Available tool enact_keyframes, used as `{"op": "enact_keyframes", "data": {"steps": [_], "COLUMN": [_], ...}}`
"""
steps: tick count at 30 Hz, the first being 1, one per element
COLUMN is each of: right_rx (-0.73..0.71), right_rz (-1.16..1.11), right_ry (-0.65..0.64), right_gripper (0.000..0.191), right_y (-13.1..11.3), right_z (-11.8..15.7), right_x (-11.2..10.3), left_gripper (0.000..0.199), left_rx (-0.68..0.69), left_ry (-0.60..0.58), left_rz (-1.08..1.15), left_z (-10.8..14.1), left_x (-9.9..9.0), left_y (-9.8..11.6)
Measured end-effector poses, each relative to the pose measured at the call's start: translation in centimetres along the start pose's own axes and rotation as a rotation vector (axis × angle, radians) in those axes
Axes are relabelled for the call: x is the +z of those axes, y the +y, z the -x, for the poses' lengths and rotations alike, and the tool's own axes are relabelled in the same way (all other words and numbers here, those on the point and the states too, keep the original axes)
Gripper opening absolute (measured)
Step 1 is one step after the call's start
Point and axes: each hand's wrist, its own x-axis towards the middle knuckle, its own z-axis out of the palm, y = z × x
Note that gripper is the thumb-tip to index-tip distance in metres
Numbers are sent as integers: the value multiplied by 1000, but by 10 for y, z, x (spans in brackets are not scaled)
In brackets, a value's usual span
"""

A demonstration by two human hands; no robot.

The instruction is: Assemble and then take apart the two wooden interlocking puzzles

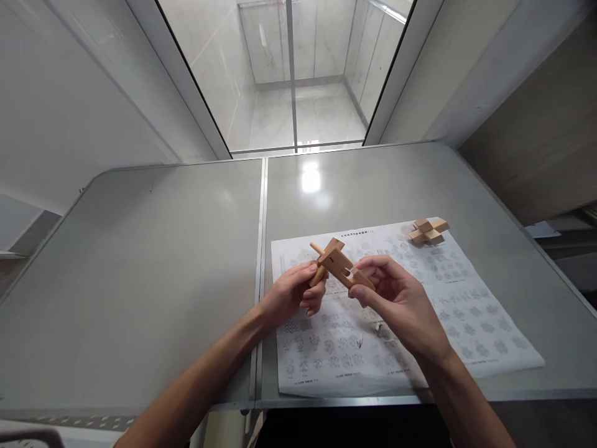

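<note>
Over the printed sheet [326, 373], both hands hold notched wooden puzzle pieces that cross each other. My left hand [301, 289] pinches the left end of the group, where a shorter wooden piece and a thin light rod [317, 248] stick out. My right hand [396, 295] grips the lower right end of a long notched wooden bar [342, 264] between thumb and fingers. A cut-out shows in this bar near the right fingertips. How the pieces lock together is partly hidden by the fingers.
An assembled wooden burr puzzle [428, 231] sits on the sheet's upper right corner. The sheet carries many small printed diagrams. Small whitish scraps [378, 326] lie on it. A metal seam [262, 249] divides the grey folding table [163, 267]. A glass window [298, 81] stands behind.
</note>
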Motion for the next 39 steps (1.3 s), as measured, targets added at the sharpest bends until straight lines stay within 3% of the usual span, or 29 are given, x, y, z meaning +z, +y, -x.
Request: {"op": "enact_keyframes", "data": {"steps": [14, 26, 33, 39], "right_rx": [9, -9, 55, 87], "right_rz": [14, 55, 80, 80], "right_ry": [-24, 35, -14, -8], "right_gripper": [20, 20, 19, 22], "right_y": [9, 13, 10, 19], "right_z": [3, 7, 7, 7], "right_x": [-3, -1, -1, -3], "left_gripper": [31, 25, 35, 41], "left_rx": [-19, -20, -23, -78], "left_ry": [-76, -105, -127, -177], "left_rz": [17, -49, 1, -111], "left_z": [1, 1, 1, 5], "left_x": [3, 1, 0, 3], "left_y": [4, 1, 3, 2]}}
